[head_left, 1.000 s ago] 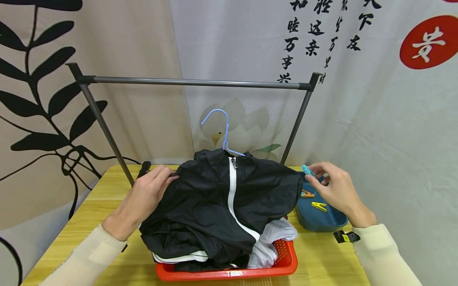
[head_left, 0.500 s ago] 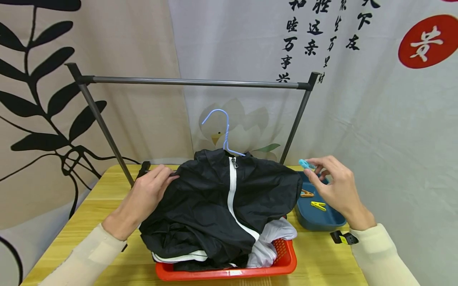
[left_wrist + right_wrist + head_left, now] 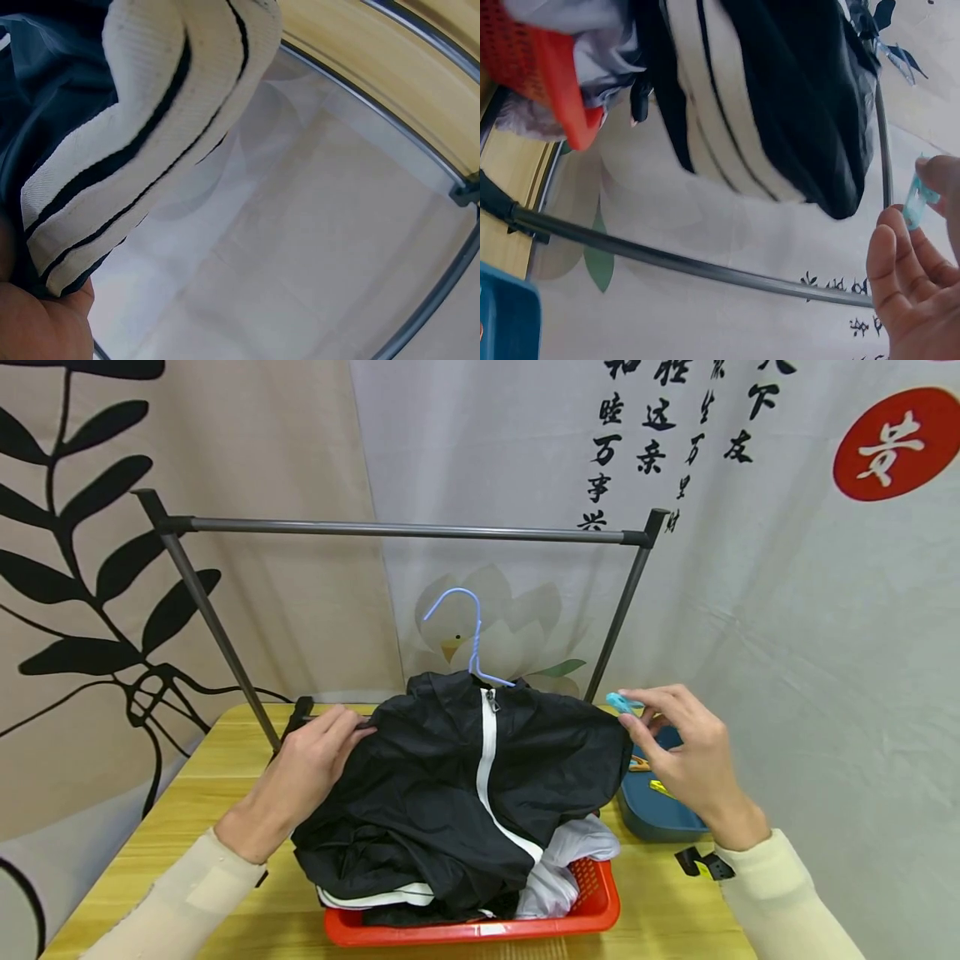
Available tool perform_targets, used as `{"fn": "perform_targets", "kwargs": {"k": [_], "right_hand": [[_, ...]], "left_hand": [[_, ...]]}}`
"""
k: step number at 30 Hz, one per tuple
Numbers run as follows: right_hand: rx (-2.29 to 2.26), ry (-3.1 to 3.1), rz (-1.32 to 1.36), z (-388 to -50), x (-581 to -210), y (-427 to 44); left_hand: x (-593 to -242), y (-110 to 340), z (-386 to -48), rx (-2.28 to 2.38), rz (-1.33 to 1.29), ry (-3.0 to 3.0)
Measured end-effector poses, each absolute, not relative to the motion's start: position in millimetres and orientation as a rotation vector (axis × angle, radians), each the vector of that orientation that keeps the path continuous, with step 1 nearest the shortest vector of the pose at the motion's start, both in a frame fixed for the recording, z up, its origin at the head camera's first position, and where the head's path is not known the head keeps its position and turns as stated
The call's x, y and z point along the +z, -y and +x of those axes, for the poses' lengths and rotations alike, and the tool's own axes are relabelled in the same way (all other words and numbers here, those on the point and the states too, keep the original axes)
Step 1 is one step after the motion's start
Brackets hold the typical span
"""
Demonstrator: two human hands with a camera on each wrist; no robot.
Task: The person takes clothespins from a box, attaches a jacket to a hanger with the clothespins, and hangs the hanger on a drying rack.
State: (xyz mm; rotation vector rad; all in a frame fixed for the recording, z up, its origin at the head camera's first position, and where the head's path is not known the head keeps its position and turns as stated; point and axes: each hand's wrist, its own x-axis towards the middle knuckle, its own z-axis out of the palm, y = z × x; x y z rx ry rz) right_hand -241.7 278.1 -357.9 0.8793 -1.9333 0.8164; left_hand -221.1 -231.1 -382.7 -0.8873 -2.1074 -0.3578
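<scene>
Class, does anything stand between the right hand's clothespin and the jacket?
Nothing visible. In the right wrist view, open space separates the blue clothespin in the right hand from the zip-up jacket; a rack pole shows behind.

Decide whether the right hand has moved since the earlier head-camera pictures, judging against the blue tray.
Yes: the right hand has shifted leftward in the picture across the blue tray, toward the black jacket.
</scene>
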Motion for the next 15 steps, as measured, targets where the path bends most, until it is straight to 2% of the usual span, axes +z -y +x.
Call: {"fn": "perform_targets", "kwargs": {"k": [15], "right_hand": [[0.797,1.908,0.948,-233,-346,-238]], "left_hand": [[-382,228,-221,-0.361,-0.896,2.097]]}}
